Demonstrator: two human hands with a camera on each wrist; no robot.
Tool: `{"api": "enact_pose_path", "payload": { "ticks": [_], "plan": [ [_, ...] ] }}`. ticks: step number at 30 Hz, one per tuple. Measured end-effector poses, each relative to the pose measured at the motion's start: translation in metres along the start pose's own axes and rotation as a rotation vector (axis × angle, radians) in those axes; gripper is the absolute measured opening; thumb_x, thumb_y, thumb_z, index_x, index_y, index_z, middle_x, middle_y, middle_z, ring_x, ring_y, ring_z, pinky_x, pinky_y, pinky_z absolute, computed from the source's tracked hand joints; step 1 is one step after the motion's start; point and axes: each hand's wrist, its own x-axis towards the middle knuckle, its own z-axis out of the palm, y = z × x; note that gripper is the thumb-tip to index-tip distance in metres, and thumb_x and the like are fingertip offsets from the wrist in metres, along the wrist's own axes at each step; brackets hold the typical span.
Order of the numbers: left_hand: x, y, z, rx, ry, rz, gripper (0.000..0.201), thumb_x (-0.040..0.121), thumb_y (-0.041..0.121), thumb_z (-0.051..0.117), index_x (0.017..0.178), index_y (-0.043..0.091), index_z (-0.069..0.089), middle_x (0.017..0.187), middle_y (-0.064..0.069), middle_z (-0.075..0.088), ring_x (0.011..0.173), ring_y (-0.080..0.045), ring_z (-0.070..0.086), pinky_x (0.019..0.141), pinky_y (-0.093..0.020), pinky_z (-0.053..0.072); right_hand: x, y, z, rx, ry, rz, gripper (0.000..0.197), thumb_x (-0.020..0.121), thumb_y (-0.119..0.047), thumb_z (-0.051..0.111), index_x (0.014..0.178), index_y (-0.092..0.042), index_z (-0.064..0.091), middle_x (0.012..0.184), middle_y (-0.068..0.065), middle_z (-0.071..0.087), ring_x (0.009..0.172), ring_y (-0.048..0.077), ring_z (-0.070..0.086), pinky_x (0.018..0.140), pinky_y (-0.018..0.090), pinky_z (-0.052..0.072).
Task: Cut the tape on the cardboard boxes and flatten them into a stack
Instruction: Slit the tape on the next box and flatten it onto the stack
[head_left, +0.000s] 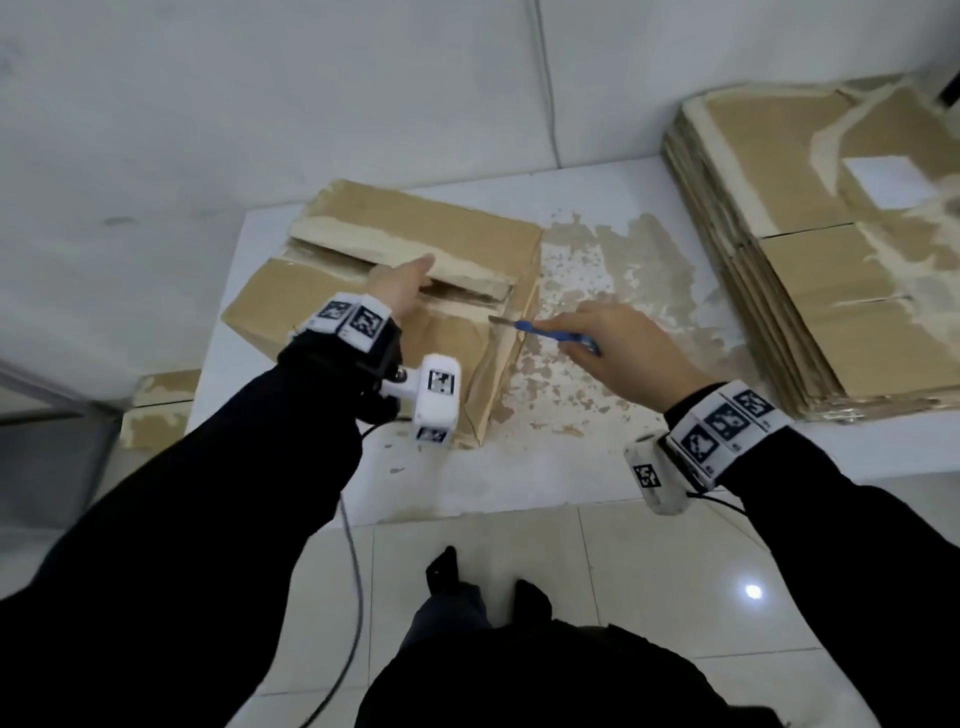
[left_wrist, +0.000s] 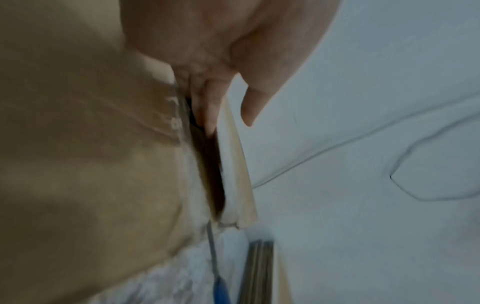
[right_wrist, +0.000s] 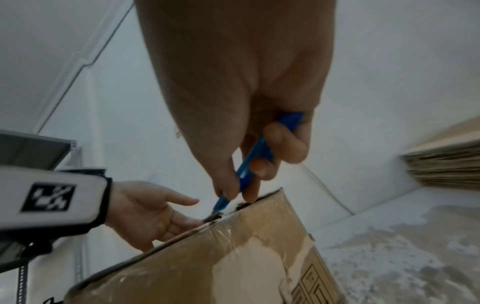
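Note:
A brown cardboard box (head_left: 363, 291) lies on the white table (head_left: 545, 467). My left hand (head_left: 410, 280) has straight fingers (left_wrist: 207, 107) slipped into the gap between the top flaps. Its thumb (left_wrist: 250, 107) stays outside, over the far flap (left_wrist: 237, 174). My right hand (head_left: 587, 332) grips a blue utility knife (head_left: 558, 332). The knife blade (right_wrist: 214, 216) sits in the taped seam at the right top edge of the box (right_wrist: 233, 257), close to my left hand (right_wrist: 155, 214). A stack of flattened boxes (head_left: 831, 249) lies at the right of the table.
Torn tape residue (head_left: 597, 280) covers the table between the box and the stack. A cardboard piece (head_left: 161, 410) lies low at the table's left end, beside a grey metal shelf (head_left: 47, 415). A cable (head_left: 545, 78) runs down the white wall. My feet (head_left: 488, 587) stand on tiled floor.

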Motion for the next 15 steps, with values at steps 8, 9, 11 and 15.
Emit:
{"api": "enact_pose_path", "payload": {
  "ticks": [8,9,11,15],
  "plan": [
    [0.007,0.02,0.007,0.076,0.027,-0.026,0.047,0.098,0.007,0.043,0.144,0.01,0.036,0.146,-0.015,0.04,0.129,-0.032,0.046,0.092,-0.031,0.043,0.022,-0.001,0.015,-0.301,0.105,0.036,0.047,0.089,0.004,0.055,0.128,-0.022,0.057,0.079,0.006,0.052,0.05,0.018,0.043,0.04,0.024,0.027],
    [0.005,0.016,0.004,0.066,0.002,0.017,0.043,0.098,0.016,0.049,0.139,0.007,0.044,0.141,-0.014,0.047,0.127,-0.03,0.048,0.088,-0.028,0.044,0.03,-0.001,0.014,-0.323,0.143,0.114,0.048,0.09,0.004,0.053,0.13,-0.022,0.055,0.081,0.007,0.051,0.049,0.016,0.039,0.041,0.023,0.023],
    [0.009,0.011,0.002,-0.008,0.087,0.042,0.04,0.094,0.028,0.056,0.125,0.003,0.057,0.125,-0.004,0.056,0.119,-0.025,0.053,0.086,-0.029,0.042,0.042,0.006,0.005,-0.273,0.179,0.249,0.042,0.094,-0.002,0.046,0.131,-0.021,0.054,0.091,0.011,0.057,0.059,0.023,0.048,0.049,0.03,0.035],
    [0.01,0.007,-0.001,0.192,0.059,0.214,0.047,0.099,0.045,0.036,0.11,0.005,0.058,0.111,-0.009,0.058,0.108,-0.028,0.054,0.085,-0.031,0.037,0.017,0.044,0.007,0.16,0.243,0.412,0.024,0.098,-0.015,0.042,0.117,-0.011,0.055,0.088,0.011,0.068,0.069,0.029,0.059,0.058,0.036,0.046]
  ]
}}
